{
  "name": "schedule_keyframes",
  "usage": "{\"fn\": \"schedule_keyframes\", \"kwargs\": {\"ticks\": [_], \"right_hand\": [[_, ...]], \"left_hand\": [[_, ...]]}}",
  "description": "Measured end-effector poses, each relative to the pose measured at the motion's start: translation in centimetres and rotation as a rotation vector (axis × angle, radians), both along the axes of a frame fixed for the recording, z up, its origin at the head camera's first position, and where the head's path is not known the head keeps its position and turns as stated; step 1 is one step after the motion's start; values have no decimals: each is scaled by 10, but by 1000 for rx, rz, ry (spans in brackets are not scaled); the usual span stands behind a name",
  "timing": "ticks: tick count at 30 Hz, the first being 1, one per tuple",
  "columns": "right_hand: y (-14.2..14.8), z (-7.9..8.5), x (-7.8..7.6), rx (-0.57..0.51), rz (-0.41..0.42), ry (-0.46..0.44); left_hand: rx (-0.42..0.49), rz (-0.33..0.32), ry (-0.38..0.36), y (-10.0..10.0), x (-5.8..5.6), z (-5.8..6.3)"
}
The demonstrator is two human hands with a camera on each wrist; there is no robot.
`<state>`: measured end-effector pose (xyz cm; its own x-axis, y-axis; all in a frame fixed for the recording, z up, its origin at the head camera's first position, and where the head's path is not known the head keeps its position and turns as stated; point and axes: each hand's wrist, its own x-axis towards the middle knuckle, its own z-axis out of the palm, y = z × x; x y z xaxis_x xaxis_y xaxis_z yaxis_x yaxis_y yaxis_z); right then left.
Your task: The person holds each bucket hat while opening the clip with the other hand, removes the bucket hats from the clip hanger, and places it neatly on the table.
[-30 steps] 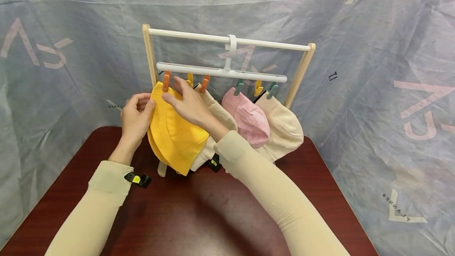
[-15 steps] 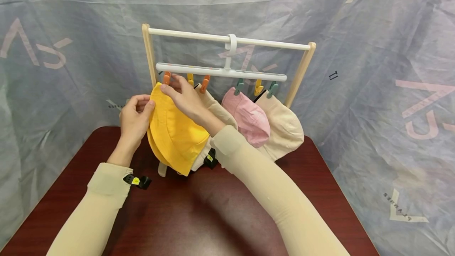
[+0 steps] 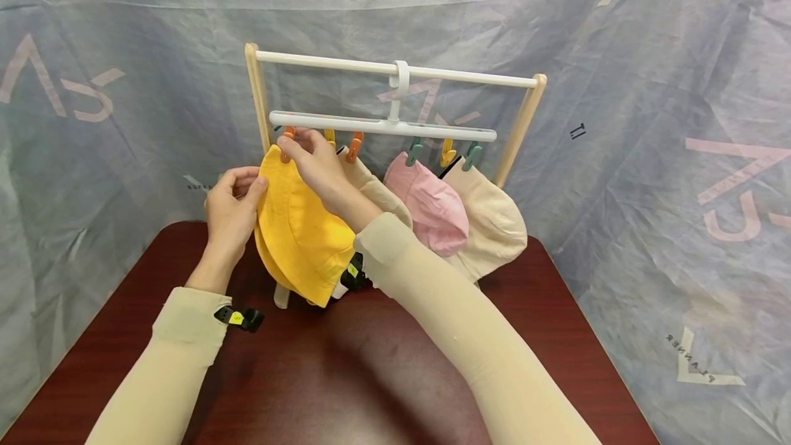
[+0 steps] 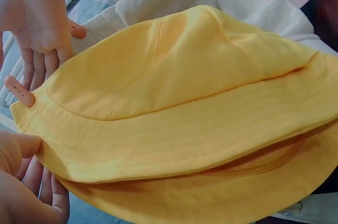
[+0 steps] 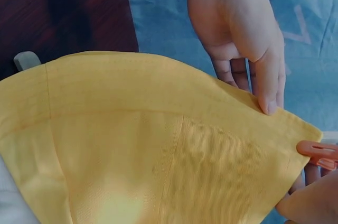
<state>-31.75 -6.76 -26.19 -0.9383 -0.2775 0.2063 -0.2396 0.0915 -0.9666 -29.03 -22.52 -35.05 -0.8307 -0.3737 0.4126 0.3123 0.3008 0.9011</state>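
Observation:
In the head view a yellow bucket hat (image 3: 305, 225) hangs sideways at the hanger's left end, its brim corner under an orange clip (image 4: 20, 92). My left hand (image 3: 228, 208) pinches the brim's outer edge, thumb in front and fingers behind the cloth. My right hand (image 3: 324, 170) is at the orange clip, its thumb over the clip's upper part and its forefinger close behind. The right wrist view catches the clip's jaws biting the brim near the tip. From the left wrist, the right hand's fingers show beside the brim, and most of its thumb is out of frame.
A white hanger (image 3: 377, 126) hooks over the white rod of a wooden-ended rack (image 3: 522, 119). A pink hat (image 3: 429, 204) and cream hats (image 3: 488, 215) hang to the right from green, yellow and orange clips. Below is a dark red table (image 3: 395, 390), with a grey curtain behind.
My right hand has moved up and left, its thumb rising from the hat's cloth to the orange clip. My left hand has kept its pinch on the brim, nearly still.

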Motion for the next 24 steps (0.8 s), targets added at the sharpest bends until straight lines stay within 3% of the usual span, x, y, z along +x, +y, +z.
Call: {"fn": "schedule_keyframes", "kwargs": {"ticks": [12,24], "right_hand": [[-7,-1,0,-72,-39,-28],[-9,-2,0,-78,-55,13]], "left_hand": [[31,14,-2,0,5,1],[18,1,-7,-1,7,2]]}}
